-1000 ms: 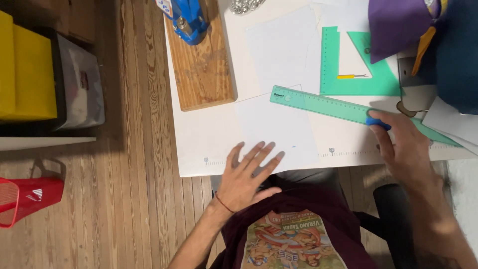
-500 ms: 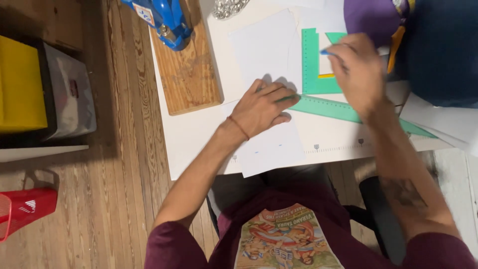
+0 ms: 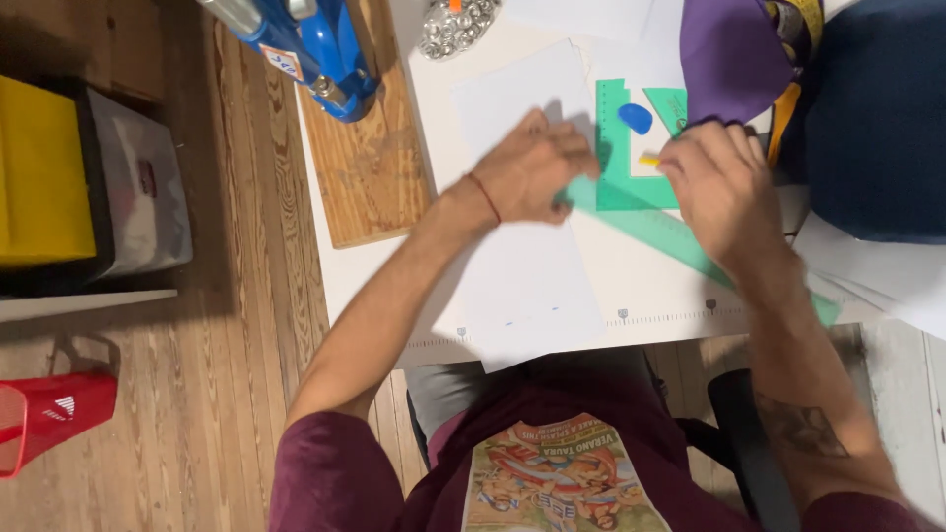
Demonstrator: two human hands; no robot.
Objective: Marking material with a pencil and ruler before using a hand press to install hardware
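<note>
The long green ruler [image 3: 680, 236], thin, light and likely slick, lies slantwise over the white paper [image 3: 532, 286] on the counter [image 3: 641, 300], best pinned flat near its ends: left hand [image 3: 537, 167] presses one end open-palmed, right hand [image 3: 724, 192] rests loosely curled on it.

The left hand [image 3: 537, 167] presses flat on the long green ruler [image 3: 680, 241] over white paper [image 3: 532, 286]. The right hand [image 3: 724, 192] rests on the ruler beside a green set square [image 3: 616, 182].

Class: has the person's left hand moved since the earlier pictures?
Yes. The left hand has gone from the near table edge, up the paper, to the green ruler.
</note>
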